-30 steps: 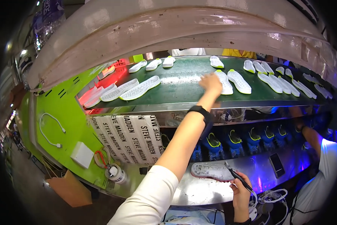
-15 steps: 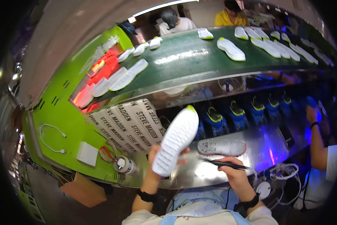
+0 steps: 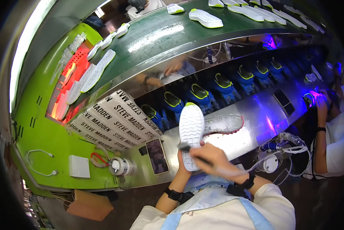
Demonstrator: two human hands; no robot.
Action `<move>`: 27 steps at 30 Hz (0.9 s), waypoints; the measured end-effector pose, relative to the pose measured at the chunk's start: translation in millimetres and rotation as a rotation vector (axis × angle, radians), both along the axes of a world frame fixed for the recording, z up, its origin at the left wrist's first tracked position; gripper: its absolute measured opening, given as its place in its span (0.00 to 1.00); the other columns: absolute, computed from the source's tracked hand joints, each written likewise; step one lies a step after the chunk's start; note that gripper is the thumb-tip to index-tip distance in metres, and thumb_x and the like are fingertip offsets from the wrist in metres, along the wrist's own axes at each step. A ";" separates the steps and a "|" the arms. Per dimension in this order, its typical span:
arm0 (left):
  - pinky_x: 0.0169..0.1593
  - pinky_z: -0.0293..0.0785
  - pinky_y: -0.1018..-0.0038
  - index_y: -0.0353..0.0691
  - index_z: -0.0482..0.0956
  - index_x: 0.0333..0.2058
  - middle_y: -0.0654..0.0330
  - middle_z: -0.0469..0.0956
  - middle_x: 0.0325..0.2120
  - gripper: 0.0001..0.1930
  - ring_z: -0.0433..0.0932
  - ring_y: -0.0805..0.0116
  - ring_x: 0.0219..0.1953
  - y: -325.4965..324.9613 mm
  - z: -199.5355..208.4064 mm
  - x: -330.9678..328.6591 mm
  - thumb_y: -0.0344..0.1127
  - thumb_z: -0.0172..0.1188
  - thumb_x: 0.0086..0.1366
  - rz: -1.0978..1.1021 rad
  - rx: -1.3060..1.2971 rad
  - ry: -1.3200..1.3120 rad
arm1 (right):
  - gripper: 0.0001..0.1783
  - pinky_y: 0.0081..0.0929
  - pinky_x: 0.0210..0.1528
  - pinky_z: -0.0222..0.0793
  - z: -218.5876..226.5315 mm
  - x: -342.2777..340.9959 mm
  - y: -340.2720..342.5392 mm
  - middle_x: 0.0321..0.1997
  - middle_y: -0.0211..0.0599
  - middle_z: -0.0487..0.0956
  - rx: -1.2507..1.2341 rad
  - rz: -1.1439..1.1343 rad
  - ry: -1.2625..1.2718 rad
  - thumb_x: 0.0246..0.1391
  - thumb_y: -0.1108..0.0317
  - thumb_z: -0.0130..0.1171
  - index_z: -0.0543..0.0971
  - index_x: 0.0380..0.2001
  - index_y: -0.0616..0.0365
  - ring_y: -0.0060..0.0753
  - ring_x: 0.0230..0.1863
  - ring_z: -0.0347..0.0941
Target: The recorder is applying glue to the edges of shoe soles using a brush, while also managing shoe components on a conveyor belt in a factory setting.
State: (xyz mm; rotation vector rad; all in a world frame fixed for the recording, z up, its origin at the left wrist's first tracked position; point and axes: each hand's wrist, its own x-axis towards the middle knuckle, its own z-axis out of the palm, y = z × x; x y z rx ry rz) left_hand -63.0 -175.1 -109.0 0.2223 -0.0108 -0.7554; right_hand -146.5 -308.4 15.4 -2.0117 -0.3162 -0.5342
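A white shoe sole (image 3: 191,120) with a yellow-green tip stands upright in front of me, ridged face toward me. My left hand (image 3: 183,165) grips its lower part from behind, with most of the fingers hidden. In my right hand (image 3: 215,156), closed, is a black pen-like tool (image 3: 185,147) with a dark blunt tip and a pale cord trailing to the right. Its tip lies across the sole's lower half; whether it touches I cannot tell. Behind them a grey, red-edged sole (image 3: 226,125) rests on the metal bench (image 3: 233,147).
Blue shoes (image 3: 200,95) line the channel behind the bench. More white soles (image 3: 205,18) lie on the green belt (image 3: 149,57). A printed box (image 3: 114,120), a phone (image 3: 157,155), a white jar (image 3: 120,166) and scissors (image 3: 99,159) are leftward. A co-worker's hand (image 3: 322,100) works at right.
The white sole has turned more upright and come closer to my body. My right hand has moved left, bringing the black tool onto the sole. The view has shifted, uncovering the phone.
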 end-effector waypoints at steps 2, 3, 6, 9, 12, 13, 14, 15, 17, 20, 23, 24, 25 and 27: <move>0.46 0.73 0.56 0.45 0.61 0.57 0.49 0.65 0.46 0.28 0.67 0.52 0.45 -4.4 8.2 9.9 0.52 0.49 0.63 -0.276 -0.549 0.272 | 0.12 0.32 0.46 0.70 2.7 -2.2 2.0 0.33 0.40 0.79 -0.095 0.310 0.049 0.41 0.74 0.63 0.80 0.34 0.57 0.40 0.34 0.73; 0.45 0.73 0.57 0.44 0.61 0.57 0.48 0.65 0.46 0.28 0.68 0.52 0.45 -6.5 12.3 14.1 0.53 0.48 0.63 -0.225 -0.490 0.213 | 0.13 0.30 0.48 0.69 3.0 -1.7 1.3 0.34 0.39 0.79 0.026 0.327 0.130 0.40 0.73 0.63 0.80 0.35 0.56 0.41 0.37 0.73; 0.43 0.74 0.59 0.43 0.63 0.56 0.46 0.68 0.42 0.30 0.71 0.51 0.41 -0.9 29.0 28.6 0.57 0.46 0.63 -0.212 -0.306 0.024 | 0.15 0.29 0.48 0.69 4.8 -2.7 -3.3 0.40 0.37 0.80 0.047 0.142 0.195 0.42 0.74 0.61 0.81 0.38 0.54 0.41 0.46 0.72; 0.42 0.77 0.58 0.32 0.62 0.55 0.40 0.73 0.42 0.31 0.77 0.49 0.38 8.3 52.4 43.8 0.55 0.41 0.66 -0.246 0.085 -0.212 | 0.14 0.26 0.44 0.70 9.4 -0.1 -12.7 0.40 0.39 0.81 0.095 0.421 0.274 0.43 0.75 0.59 0.81 0.38 0.58 0.35 0.39 0.76; 0.47 0.77 0.61 0.28 0.68 0.51 0.42 0.75 0.43 0.23 0.77 0.51 0.45 8.8 72.4 59.1 0.43 0.48 0.67 -0.417 0.366 -0.271 | 0.12 0.23 0.43 0.72 19.6 -0.4 -22.9 0.37 0.39 0.82 0.349 0.354 0.581 0.46 0.77 0.59 0.80 0.37 0.63 0.26 0.39 0.78; 0.46 0.77 0.65 0.29 0.71 0.48 0.45 0.76 0.42 0.21 0.78 0.56 0.43 6.4 76.3 64.0 0.43 0.48 0.66 -0.480 0.433 -0.382 | 0.11 0.23 0.40 0.72 21.8 1.6 -23.3 0.36 0.40 0.81 0.223 0.365 0.361 0.45 0.77 0.59 0.81 0.36 0.61 0.28 0.37 0.78; 0.45 0.77 0.69 0.30 0.74 0.46 0.48 0.78 0.40 0.20 0.79 0.61 0.41 3.2 78.7 68.3 0.42 0.49 0.66 -0.510 0.532 -0.498 | 0.10 0.25 0.38 0.72 24.7 1.7 -24.7 0.35 0.39 0.81 0.045 0.401 0.192 0.45 0.76 0.60 0.81 0.34 0.61 0.33 0.36 0.78; 0.45 0.77 0.69 0.30 0.74 0.46 0.48 0.78 0.40 0.20 0.79 0.61 0.41 -1.1 79.2 72.2 0.42 0.49 0.66 -0.547 0.498 -0.506 | 0.10 0.26 0.38 0.72 26.1 2.1 -26.5 0.35 0.38 0.81 -0.055 0.419 0.235 0.44 0.76 0.60 0.81 0.34 0.59 0.36 0.35 0.78; 0.42 0.76 0.77 0.32 0.77 0.43 0.55 0.79 0.39 0.17 0.79 0.72 0.36 -8.6 77.5 79.1 0.41 0.51 0.66 -0.801 0.740 -0.753 | 0.12 0.27 0.37 0.71 28.2 1.6 -30.6 0.35 0.35 0.81 -0.191 0.431 0.221 0.41 0.74 0.61 0.82 0.33 0.57 0.37 0.34 0.77; 0.40 0.74 0.80 0.33 0.78 0.43 0.58 0.80 0.37 0.17 0.78 0.76 0.33 -12.8 75.1 89.4 0.42 0.51 0.65 -1.006 0.629 -0.730 | 0.14 0.29 0.37 0.70 29.4 -1.4 -38.6 0.35 0.31 0.81 -0.200 0.356 0.107 0.37 0.73 0.62 0.82 0.33 0.53 0.34 0.36 0.74; 0.42 0.75 0.78 0.31 0.76 0.44 0.55 0.79 0.42 0.19 0.79 0.72 0.37 -7.8 76.3 86.1 0.42 0.50 0.65 -1.067 0.876 -0.506 | 0.15 0.31 0.42 0.71 34.9 -6.1 -52.5 0.36 0.32 0.81 -0.440 0.519 -0.035 0.36 0.76 0.63 0.82 0.34 0.57 0.36 0.41 0.74; 0.44 0.75 0.76 0.31 0.76 0.44 0.54 0.78 0.42 0.21 0.79 0.69 0.38 -4.3 78.0 82.5 0.44 0.48 0.66 -1.048 1.061 -0.365 | 0.15 0.31 0.42 0.71 37.4 -7.5 -57.6 0.36 0.32 0.81 -0.405 0.509 -0.051 0.36 0.76 0.63 0.82 0.34 0.57 0.36 0.41 0.74; 0.49 0.71 0.71 0.32 0.72 0.49 0.52 0.74 0.47 0.24 0.75 0.65 0.44 -4.0 77.2 72.8 0.48 0.44 0.66 -0.897 0.890 -0.492 | 0.15 0.30 0.44 0.71 39.4 -8.5 -60.2 0.37 0.35 0.81 -0.111 0.432 0.070 0.37 0.77 0.63 0.82 0.35 0.58 0.36 0.42 0.74; 0.59 0.63 0.62 0.34 0.62 0.58 0.48 0.66 0.55 0.32 0.67 0.55 0.57 -4.2 74.2 51.2 0.55 0.37 0.66 -0.487 0.348 -0.868 | 0.15 0.29 0.48 0.70 41.0 -8.7 -62.1 0.37 0.40 0.80 0.366 0.134 0.279 0.38 0.80 0.64 0.82 0.35 0.61 0.36 0.45 0.75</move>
